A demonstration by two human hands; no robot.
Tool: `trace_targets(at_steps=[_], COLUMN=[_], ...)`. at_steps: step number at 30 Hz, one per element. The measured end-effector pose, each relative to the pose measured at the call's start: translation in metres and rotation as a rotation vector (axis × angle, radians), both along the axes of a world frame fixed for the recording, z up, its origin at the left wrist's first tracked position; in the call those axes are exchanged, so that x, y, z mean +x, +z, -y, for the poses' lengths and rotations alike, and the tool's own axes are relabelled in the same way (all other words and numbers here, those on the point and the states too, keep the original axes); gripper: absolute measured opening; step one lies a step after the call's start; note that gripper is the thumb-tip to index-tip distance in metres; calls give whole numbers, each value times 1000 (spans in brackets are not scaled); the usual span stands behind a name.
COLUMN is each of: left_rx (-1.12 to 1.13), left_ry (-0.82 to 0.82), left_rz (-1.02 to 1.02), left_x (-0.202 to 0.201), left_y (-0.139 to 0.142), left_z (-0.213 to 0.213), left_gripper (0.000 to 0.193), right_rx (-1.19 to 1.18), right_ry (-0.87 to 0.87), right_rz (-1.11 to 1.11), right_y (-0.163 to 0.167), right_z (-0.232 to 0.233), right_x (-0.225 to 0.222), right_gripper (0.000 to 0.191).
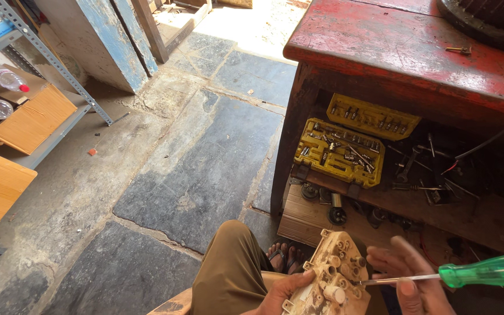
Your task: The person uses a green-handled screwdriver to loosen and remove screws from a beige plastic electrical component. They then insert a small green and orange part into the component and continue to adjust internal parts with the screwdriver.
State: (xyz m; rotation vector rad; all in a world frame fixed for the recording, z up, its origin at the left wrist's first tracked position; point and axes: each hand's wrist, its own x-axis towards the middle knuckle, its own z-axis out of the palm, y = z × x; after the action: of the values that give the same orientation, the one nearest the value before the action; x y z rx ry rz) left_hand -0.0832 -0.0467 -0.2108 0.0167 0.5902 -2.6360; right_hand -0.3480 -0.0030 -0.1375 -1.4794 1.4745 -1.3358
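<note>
At the bottom edge, partly cut off, the left hand (280, 293) grips a grimy cream plastic part (331, 274) over the lap — the right hand (410, 274) pinches a green-handled screwdriver (485, 270), its tip at the part's side. Behind, a yellow socket set (339, 153) lies open on the shelf.
</note>
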Motion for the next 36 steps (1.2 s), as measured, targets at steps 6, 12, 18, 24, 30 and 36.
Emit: trace_targets(at_steps=[6, 12, 18, 24, 30, 36], left_rx=[10, -45, -8, 2, -6, 2], left_ry=[-8, 28, 22, 8, 4, 18], left_rz=[27, 41, 62, 79, 27, 41], left_x=[0, -4, -1, 0, -8, -3], left_y=[10, 5, 5, 10, 6, 6], left_z=[1, -5, -2, 0, -4, -1], left_gripper=[51, 47, 49, 50, 50, 51], right_rx=[-65, 2, 80, -162, -136, 316], right_ry=[-108, -389, 64, -13, -313, -276], right_rz=[113, -406, 332, 240, -346, 300], right_y=[14, 1, -4, -18, -7, 30], right_z=[-3, -16, 5, -11, -15, 11], right_x=[16, 13, -8, -14, 4, 24], right_gripper=[31, 22, 48, 26, 17, 26])
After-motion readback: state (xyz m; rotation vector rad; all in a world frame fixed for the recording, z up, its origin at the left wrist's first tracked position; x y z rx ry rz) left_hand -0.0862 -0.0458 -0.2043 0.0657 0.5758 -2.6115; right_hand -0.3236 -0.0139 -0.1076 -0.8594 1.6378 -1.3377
